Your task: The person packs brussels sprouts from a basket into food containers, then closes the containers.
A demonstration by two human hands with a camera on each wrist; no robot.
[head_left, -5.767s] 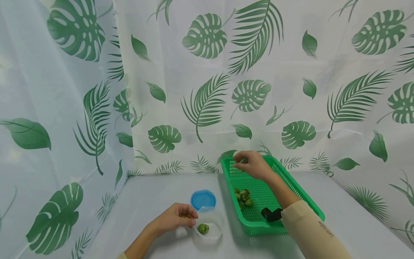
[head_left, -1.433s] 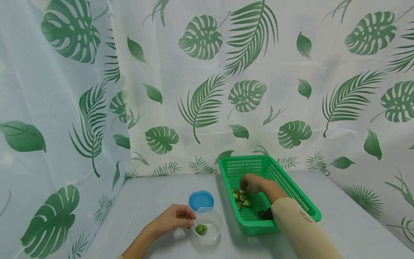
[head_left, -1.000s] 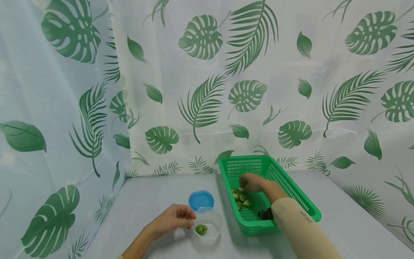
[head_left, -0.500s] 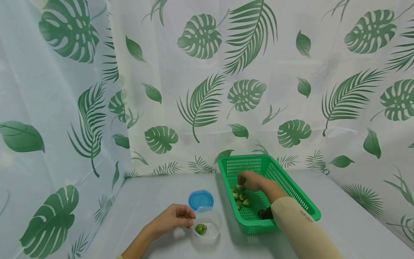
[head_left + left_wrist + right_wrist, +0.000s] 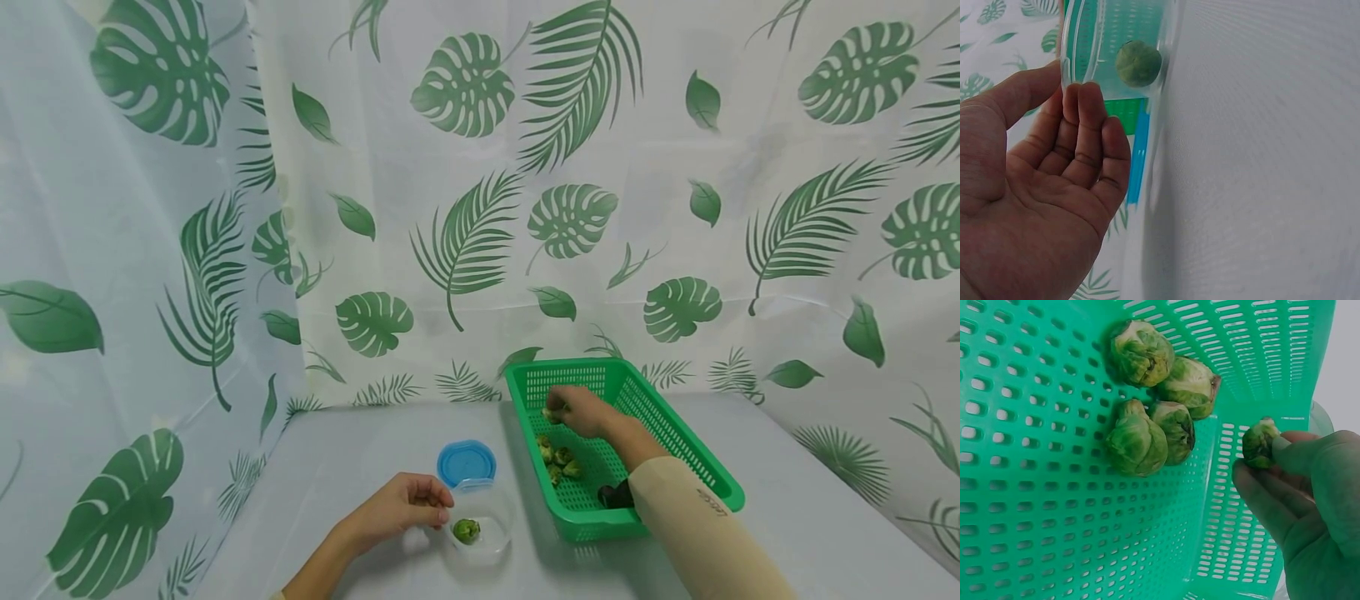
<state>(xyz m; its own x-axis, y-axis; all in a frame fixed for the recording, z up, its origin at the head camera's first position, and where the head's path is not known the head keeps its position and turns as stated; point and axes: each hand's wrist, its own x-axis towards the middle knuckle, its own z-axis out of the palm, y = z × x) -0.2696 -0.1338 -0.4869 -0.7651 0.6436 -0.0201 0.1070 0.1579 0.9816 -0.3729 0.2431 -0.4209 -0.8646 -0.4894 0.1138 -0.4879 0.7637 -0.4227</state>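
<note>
My right hand (image 5: 581,411) pinches a Brussels sprout (image 5: 1260,444) between thumb and fingers, over the inside of a green plastic basket (image 5: 592,527). Below it, several more Brussels sprouts (image 5: 558,458) lie grouped on the basket floor along the left wall. My left hand (image 5: 408,504) grips the rim of a clear plastic container (image 5: 495,542), thumb on one side and fingertips on the other. One Brussels sprout (image 5: 1139,64) lies inside that container.
A blue lid (image 5: 467,463) lies flat just behind the container. The basket stands right of both on the pale table (image 5: 360,450). A black strap or device (image 5: 615,497) sits at the right wrist. A leaf-patterned curtain (image 5: 480,250) hangs behind and at the sides.
The right hand, earlier above the basket, went down to the sprouts and has now risen slightly back and left with one. The left hand stays at the container.
</note>
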